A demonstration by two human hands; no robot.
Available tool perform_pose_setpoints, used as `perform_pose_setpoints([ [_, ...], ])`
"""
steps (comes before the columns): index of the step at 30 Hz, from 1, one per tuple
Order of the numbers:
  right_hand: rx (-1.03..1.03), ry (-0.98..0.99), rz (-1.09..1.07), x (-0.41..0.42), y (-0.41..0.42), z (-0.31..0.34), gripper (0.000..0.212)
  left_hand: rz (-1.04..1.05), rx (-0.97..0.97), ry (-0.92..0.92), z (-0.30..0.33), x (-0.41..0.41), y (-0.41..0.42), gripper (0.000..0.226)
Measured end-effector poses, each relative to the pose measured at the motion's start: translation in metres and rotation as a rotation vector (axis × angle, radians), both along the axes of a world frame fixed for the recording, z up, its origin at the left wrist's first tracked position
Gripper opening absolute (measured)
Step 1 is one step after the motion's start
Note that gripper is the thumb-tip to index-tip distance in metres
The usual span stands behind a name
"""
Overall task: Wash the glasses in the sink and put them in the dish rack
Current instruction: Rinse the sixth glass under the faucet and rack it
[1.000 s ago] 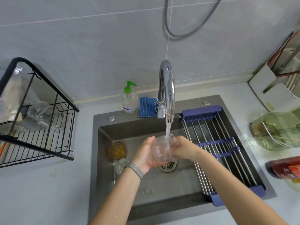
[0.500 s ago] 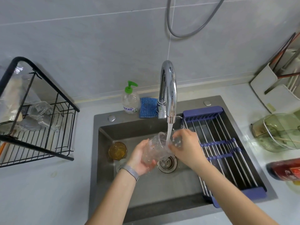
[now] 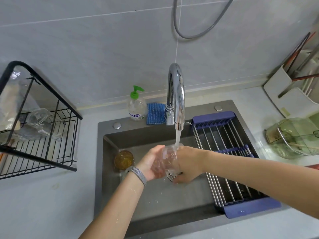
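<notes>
Head view. Step in hand: rinsing a glass under the tap over the sink. To do it well, keep the rim under the stream so water fills and flushes the inside, turn the glass so every wall is wetted, and keep it low over the basin to limit splashing. Wet glass is likely slippery; support it from both sides. Tip it out fully before moving to the rack at left.

The left hand cups the glass from the left, fingers curled round its wall. The right hand grips it from the right, fingers wrapped over the far side; its fingertips are hidden behind the glass. The glass sits between both hands, roughly upright, directly below the spout and above the drain.

An amber glass stands on the sink floor at left, still to be washed. Clear glassware already lies in the rack.
</notes>
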State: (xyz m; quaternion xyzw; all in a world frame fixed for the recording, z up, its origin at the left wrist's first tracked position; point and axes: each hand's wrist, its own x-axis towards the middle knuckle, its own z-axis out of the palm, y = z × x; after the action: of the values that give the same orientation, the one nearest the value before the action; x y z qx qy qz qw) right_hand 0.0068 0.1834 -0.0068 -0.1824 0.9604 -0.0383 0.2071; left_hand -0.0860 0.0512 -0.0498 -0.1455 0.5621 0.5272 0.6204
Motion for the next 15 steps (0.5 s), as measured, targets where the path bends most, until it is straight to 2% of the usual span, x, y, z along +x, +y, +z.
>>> perform_pose_setpoints([
  [2,-0.21,-0.132,-0.227,-0.006,0.0,0.007,0.051,0.066,0.02,-0.013,-0.004,0.003,0.001,0.029],
  [4,-0.656,-0.424,-0.567,-0.003,-0.008,0.012,0.049,0.095,0.013,0.043,-0.009,0.004,-0.001,0.03],
  [5,-0.783,-0.486,-0.621,0.002,-0.013,0.008,0.051,0.07,0.006,0.081,-0.008,0.005,-0.003,0.031],
  [6,-0.757,-0.473,-0.549,0.01,-0.014,0.002,0.055,0.038,0.001,0.097,-0.009,0.005,-0.004,0.031],
  [7,-0.593,-0.394,-0.394,0.015,-0.013,-0.005,0.056,0.006,-0.006,0.099,-0.012,0.007,-0.006,0.031],
  [9,-0.068,-0.254,-0.025,0.018,-0.015,-0.009,0.053,-0.03,-0.025,0.08,-0.014,0.009,-0.009,0.031],
  [11,0.413,-0.138,0.139,0.019,-0.017,-0.014,0.056,-0.06,-0.045,0.084,-0.013,0.01,-0.009,0.03],
  [12,0.528,-0.129,0.18,0.018,-0.018,-0.015,0.058,-0.072,-0.037,0.1,-0.011,0.007,-0.007,0.03],
  [13,0.546,-0.124,0.186,0.016,-0.016,-0.02,0.059,-0.087,-0.028,0.114,-0.009,0.004,-0.005,0.029],
  [14,0.438,-0.113,0.123,0.013,-0.013,-0.018,0.058,-0.085,-0.015,0.108,-0.008,0.0,-0.004,0.029],
  [15,0.236,-0.095,-0.008,0.012,-0.01,-0.02,0.056,-0.065,0.002,0.089,-0.009,-0.002,-0.002,0.032],
])
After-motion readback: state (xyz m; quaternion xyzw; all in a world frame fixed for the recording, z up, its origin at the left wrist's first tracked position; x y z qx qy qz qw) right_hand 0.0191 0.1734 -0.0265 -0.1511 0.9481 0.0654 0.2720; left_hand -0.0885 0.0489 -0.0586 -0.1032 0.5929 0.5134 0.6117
